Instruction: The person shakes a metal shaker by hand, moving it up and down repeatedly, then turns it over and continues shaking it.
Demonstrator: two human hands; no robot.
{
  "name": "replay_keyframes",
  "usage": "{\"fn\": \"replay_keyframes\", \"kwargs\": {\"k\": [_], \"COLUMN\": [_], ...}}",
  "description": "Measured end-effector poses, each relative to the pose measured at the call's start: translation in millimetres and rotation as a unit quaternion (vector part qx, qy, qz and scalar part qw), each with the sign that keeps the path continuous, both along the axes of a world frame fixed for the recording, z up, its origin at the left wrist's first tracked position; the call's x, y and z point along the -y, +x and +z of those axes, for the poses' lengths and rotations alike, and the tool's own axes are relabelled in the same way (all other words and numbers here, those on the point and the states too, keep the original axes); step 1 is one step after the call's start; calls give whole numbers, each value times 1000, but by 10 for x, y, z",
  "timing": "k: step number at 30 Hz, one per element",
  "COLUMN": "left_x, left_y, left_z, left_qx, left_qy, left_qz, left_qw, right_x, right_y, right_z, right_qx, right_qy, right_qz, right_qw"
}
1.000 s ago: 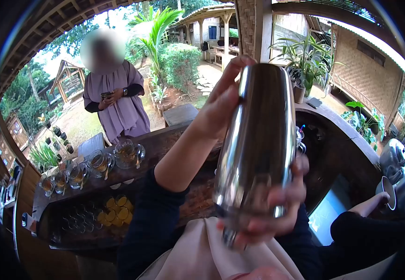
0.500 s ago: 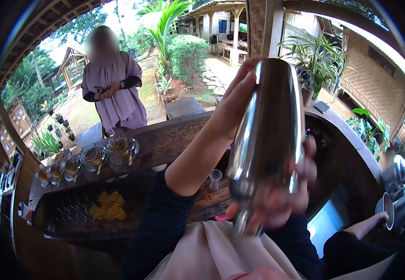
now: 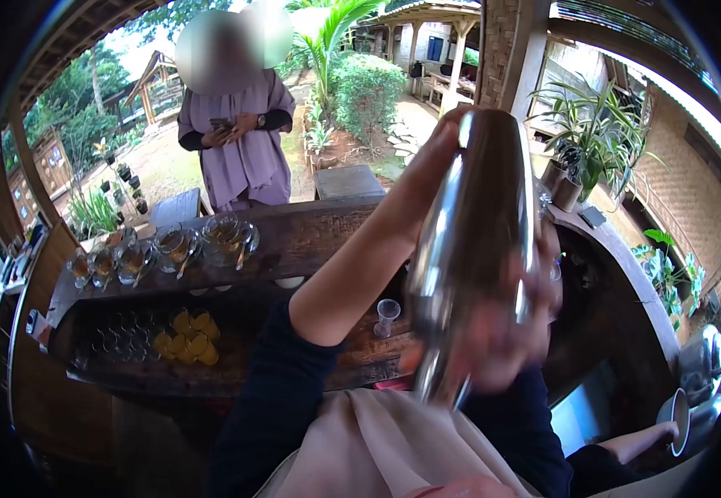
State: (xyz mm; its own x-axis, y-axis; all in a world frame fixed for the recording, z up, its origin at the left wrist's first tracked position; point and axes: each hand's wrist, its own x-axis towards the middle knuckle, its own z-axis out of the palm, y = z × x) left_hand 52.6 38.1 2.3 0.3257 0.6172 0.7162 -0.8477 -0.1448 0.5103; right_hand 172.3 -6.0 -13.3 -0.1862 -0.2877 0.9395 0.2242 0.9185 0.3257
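A shiny metal cocktail shaker is held tilted in front of me, its wide base up and away, its narrow cap end down toward my chest. My left hand is closed around the base end, with its fingers largely hidden behind the metal. Wrapped around the lower part near the cap is my right hand, smeared by motion. Just left of the shaker, a small clear plastic cup stands on the dark wooden counter.
Several glass cups of amber drink with saucers and spoons line the counter's left side. Below them are empty-looking glasses and yellow items. Across the counter stands a person holding a phone. Another person's hand grips a pot at right.
The shaker stays in both hands, with the right hand still blurred. My view has shifted, so the counter and the person across it appear farther right.
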Motion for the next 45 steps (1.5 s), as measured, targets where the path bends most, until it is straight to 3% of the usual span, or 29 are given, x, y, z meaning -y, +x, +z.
{"fn": "replay_keyframes", "kwargs": {"k": [1, 2, 3, 4, 5, 7, 9, 10, 11, 12, 14, 16, 17, 18, 20, 21, 22, 24, 26, 28, 31, 32, 34, 36, 38, 41, 42, 44, 45], "left_x": [-180, -399, -814, -1106, -1020, -569, -15, 240, 475, 625, 558, 245, 44, 37, 67, 328, 458, 673, 1109, 1263, 1205, 970, 1121, 1218, 1393, 1914, 2016, 1829, 1685], "left_y": [-75, -165, -117, -46, -88, -179, -252, -275, -273, -287, -461, -803, -933, -974, -1024, -1109, -1278, -1642, -1796, -1966, -2316, -2460, -2499, -2613, -2847, -2884, -2894, -3016, -3098], "left_z": [-47, -150, -400, -601, -603, -427, -152, 19, 63, 69, 74, -47, -159, -380, -452, -344, -248, -148, -40, -56, -28, -142, -300, -358, -270, -59, -69, -64, -70], "left_qx": [23, 45, -15, -78, -80, -2, 76, 33, 48, 63, 78, -3, 4, 93, 7, 42, 39, 0, 16, 41, -33, -32, 4, -20, 60, 8, 35, 27, 17], "left_qy": [-48, -94, 94, 261, 259, 53, -166, -193, -101, -5, 86, -86, -64, -122, -127, -242, -241, -144, -117, 134, -116, -132, -167, -124, -176, -121, -13, -70, -125], "left_qz": [-147, -291, 118, 501, 502, 147, -236, -190, -57, 76, 17, -144, -360, -313, 77, 3, -1, -271, -119, -49, -43, -202, -52, 73, -376, -63, 26, -20, -67], "left_qw": [988, 951, 988, 821, 821, 988, 955, 962, 992, 995, 993, 986, 931, 937, 989, 969, 970, 952, 986, 989, 992, 970, 985, 989, 908, 991, 999, 997, 990], "right_x": [3, -355, -482, -522, -489, -284, 199, 618, 399, 370, 309, 307, 84, -103, 95, 213, 454, 1120, 1367, 1296, 1302, 1302, 1211, 1400, 1702, 1821, 1841, 1938, 1882], "right_y": [3, -141, -253, -302, -304, -273, -296, -340, -783, -805, -687, -666, -844, -1030, -1233, -1339, -1431, -1548, -1862, -2336, -2351, -2416, -2669, -2818, -2874, -3377, -3407, -3422, -3038], "right_z": [-38, 172, 140, 127, 135, 192, 149, 100, 157, 110, -18, -193, -109, 8, 16, 9, 60, 98, -115, -2, -109, -126, -40, -14, -36, -82, -132, -243, -227], "right_qx": [11, 3, -53, -86, -89, -57, -23, -13, -166, -167, -98, -26, -24, -23, -93, -161, -125, -33, -59, -166, -140, -129, -169, -157, -100, -202, -200, -200, -78], "right_qy": [-11, 152, 8, -186, -205, -100, 23, 2, 225, 228, 131, 28, 45, 61, -84, -227, -126, -28, 136, 285, 78, 10, -202, -174, -85, 258, 257, 125, -23], "right_qz": [-17, 25, 37, 62, 66, 10, -6, -99, 119, 118, 39, -42, -3, 35, 52, 73, 27, 10, 52, 135, 47, 18, 42, 11, -17, 115, 117, 199, 60], "right_qw": [1000, 988, 998, 977, 973, 993, 999, 995, 953, 952, 986, 998, 999, 997, 991, 958, 984, 999, 988, 934, 986, 991, 964, 972, 991, 938, 938, 951, 995]}}
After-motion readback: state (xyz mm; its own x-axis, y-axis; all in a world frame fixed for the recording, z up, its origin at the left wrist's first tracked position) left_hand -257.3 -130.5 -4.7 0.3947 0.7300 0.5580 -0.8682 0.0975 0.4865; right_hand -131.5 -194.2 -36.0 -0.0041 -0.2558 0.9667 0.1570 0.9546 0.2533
